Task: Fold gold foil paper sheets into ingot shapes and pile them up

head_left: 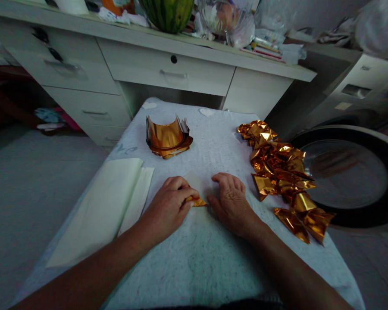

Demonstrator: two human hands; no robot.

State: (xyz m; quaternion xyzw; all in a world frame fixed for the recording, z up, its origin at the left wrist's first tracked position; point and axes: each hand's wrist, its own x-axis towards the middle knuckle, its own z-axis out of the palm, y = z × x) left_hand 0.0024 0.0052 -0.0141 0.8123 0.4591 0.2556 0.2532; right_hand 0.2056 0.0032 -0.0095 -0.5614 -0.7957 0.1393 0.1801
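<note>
My left hand (pixel 172 202) pinches a small piece of gold foil (pixel 198 202) between thumb and fingers, and part of the foil is hidden under them. Just right of the foil, my right hand (pixel 229 196) rests low over the cloth with its thumb and fingers apart, holding nothing. A pale paper sheet (pixel 194 177) lies flat between and partly beneath the hands. Beyond them stands a curved stack of gold foil sheets (pixel 167 137). Several folded gold foil pieces (pixel 278 163) lie heaped along the right side.
White folded paper (pixel 97 211) covers the left part of the cloth-covered table (pixel 213 267). Behind stands a white desk (pixel 194 64) with drawers, bearing a watermelon (pixel 168 13) and plastic bags. An open round washing machine door (pixel 345 174) is beside the table's right edge.
</note>
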